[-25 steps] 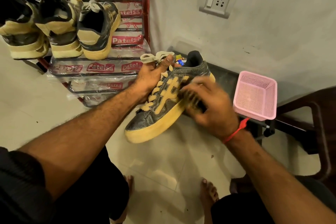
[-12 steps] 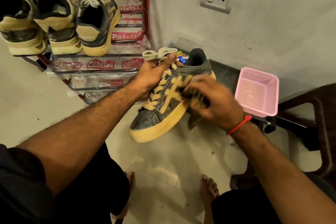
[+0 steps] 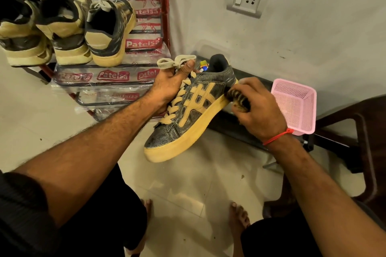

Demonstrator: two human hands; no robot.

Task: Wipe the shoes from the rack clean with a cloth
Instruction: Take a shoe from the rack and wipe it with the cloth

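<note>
Down low, two bare feet [image 3: 238, 218] stand on the pale tiled floor [image 3: 188, 190]. Above them, the left hand [image 3: 167, 87] grips a black sneaker with a yellow sole [image 3: 188, 117] by its laces, up in the air. The right hand [image 3: 259, 110] curls its fingers round a dark striped cloth [image 3: 238, 98], pressed on the sneaker's heel side. Farther back sit a pink plastic basket [image 3: 296, 104] and a red metal shoe rack [image 3: 163, 16] holding three more shoes [image 3: 66, 27].

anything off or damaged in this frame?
Yes. The held sneaker has cracked dark leather and a grimy yellowed sole. The rack still wears its printed plastic wrap. Small colourful items behind the sneaker's collar are unidentifiable.
</note>
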